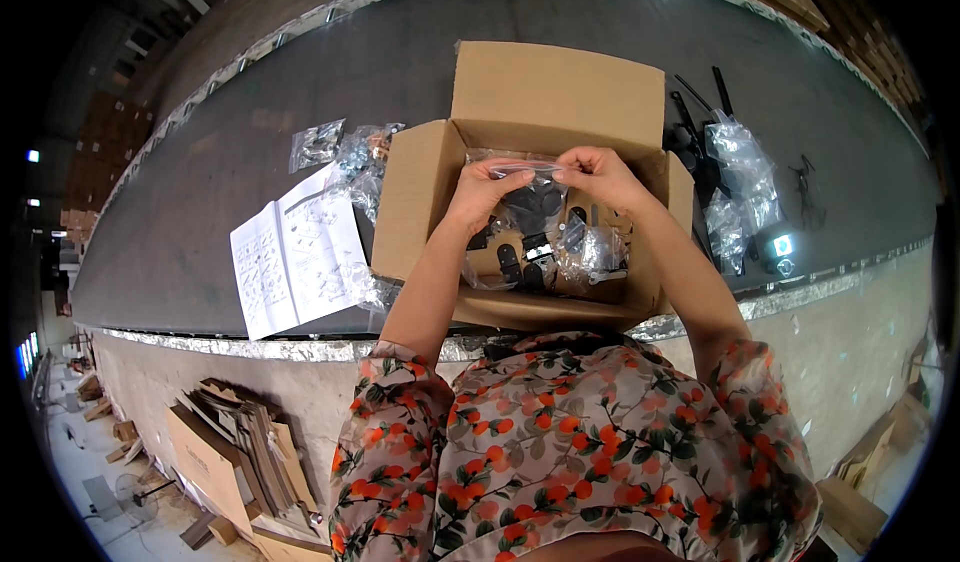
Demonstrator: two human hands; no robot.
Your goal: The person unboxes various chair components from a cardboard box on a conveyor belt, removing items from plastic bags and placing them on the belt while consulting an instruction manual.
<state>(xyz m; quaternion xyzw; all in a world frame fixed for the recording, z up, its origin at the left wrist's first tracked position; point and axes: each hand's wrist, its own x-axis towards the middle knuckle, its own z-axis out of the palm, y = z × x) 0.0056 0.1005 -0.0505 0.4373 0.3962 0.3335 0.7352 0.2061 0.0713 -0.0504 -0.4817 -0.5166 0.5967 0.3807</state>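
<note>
Over an open cardboard box (558,87), my left hand (484,192) and my right hand (603,177) pinch the top edge of a clear zip bag (535,202) between thumbs and fingers. Dark parts show through the bag's plastic. Below it in the box lie black metal brackets (508,262) with slots, and a clear bag of small parts (595,252) rests beside them. Cardboard lines the bottom. My forearms reach in over the box's near side, and the bag hides part of the contents.
Left of the box are an open instruction booklet (300,252) and bags of hardware (365,157). To the right lie black rods (685,117), bubble-wrapped parts (742,172) and a dark device with a bright light (780,252). All rest on a dark conveyor belt (400,57). Flattened cardboard (235,452) leans below.
</note>
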